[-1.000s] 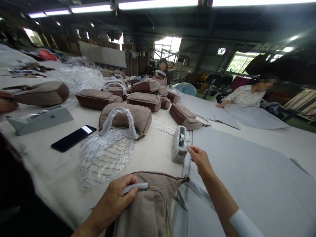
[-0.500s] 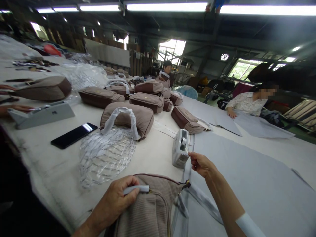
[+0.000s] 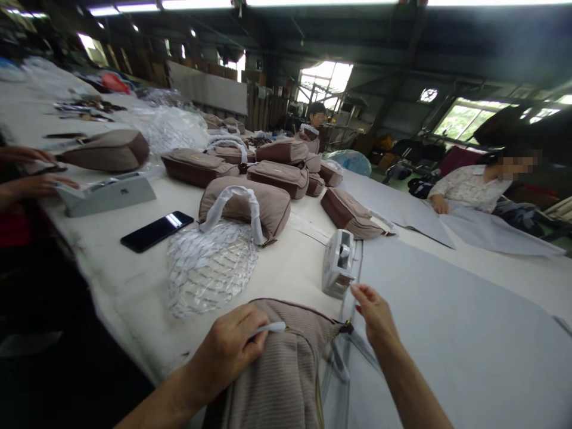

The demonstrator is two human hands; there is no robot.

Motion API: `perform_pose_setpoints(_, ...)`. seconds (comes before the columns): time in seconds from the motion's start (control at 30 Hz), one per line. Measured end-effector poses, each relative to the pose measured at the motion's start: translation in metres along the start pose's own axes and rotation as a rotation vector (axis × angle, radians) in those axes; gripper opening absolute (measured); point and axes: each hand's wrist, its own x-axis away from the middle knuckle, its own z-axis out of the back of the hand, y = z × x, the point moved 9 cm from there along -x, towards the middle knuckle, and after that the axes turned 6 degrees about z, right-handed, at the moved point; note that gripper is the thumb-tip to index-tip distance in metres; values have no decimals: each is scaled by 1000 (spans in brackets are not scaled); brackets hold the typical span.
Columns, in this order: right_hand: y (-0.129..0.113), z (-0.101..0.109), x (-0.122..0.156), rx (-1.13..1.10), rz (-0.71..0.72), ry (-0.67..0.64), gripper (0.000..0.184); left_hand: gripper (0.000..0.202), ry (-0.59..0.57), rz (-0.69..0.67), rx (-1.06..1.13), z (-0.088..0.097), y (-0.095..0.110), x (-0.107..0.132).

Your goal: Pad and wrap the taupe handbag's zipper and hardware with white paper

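Observation:
A ribbed taupe bag (image 3: 279,381) lies in front of me at the bottom of the view. My left hand (image 3: 230,345) pinches a white wrapping strip (image 3: 276,327) at the end of the bag's zipper, where the strip seems to cover the zipper pull. My right hand (image 3: 375,313) is just off the front of a grey tape dispenser (image 3: 335,271), thumb and finger pinched on what looks like a short piece of clear tape. A wrapped strap (image 3: 364,351) trails from the bag's right corner, under my right forearm.
Beyond are a bag with a white-wrapped handle (image 3: 272,205), crumpled netted plastic (image 3: 210,268), a phone (image 3: 156,230) and several piled bags (image 3: 277,179). A co-worker's hands (image 3: 36,185) are by a second dispenser (image 3: 111,195) at left. Grey sheets (image 3: 447,316) cover the right side.
My right hand has drawn slightly down and away from the dispenser's front. My left hand still grips the white strip. The view has shifted, so things appear further right.

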Motion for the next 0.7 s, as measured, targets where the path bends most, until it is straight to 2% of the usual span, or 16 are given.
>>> perform_pose_setpoints(0.07, -34, -14, 24, -43, 42, -145, 32, 16, 85, -164, -93, 5, 13, 6)
perform_pose_setpoints(0.1, -44, -33, 42, -72, -8, -320, 34, 17, 116, -218, -136, 5, 18, 8)
perform_pose_setpoints(0.17, -52, -70, 82, -91, -172, -624, 37, 19, 157, -277, -200, 5, 24, 12)
perform_pose_setpoints(0.23, -48, -96, 116, -64, -304, -793, 39, 19, 185, -295, -235, 4, 28, 14)
perform_pose_setpoints(0.37, -28, -120, 138, -1, -392, -849, 42, 16, 274, -311, -261, 9, 31, 20)
perform_pose_setpoints(0.5, -15, -125, 139, 57, -434, -852, 42, 11, 378, -357, -260, 18, 36, 23)
perform_pose_setpoints(0.7, -13, -125, 142, 160, -449, -825, 40, 12, 308, -325, -226, 12, 33, 21)
